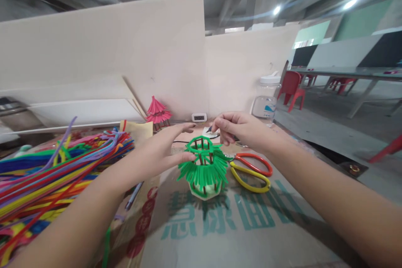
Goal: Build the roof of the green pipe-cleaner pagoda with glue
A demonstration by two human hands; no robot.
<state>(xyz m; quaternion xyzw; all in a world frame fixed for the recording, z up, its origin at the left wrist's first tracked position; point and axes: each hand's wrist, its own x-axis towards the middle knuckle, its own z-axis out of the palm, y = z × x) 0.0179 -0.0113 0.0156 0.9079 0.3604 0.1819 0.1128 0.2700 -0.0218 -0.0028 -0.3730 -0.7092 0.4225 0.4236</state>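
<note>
A small green pagoda model [203, 171] made of fuzzy pipe cleaners, with brown posts and a pale base, stands upright in front of me. My left hand [166, 148] reaches to its left side, thumb and fingers apart; the thumb tip is against or just before the model's upper part. Behind and right of the top is my right hand [237, 129], its fingers curled together round a small dark tip that I cannot make out. Scissors [251, 171] with one red and one yellow handle lie right of the model, their blades partly hidden behind it.
Many coloured pipe cleaners [69, 176] are heaped at the left. A pink pagoda model [158, 113], a small digital clock [199, 117] and a clear jar [265, 100] stand by the back board [125, 54]. Printed cardboard [226, 234] covers the worktop; a pen [134, 196] lies left.
</note>
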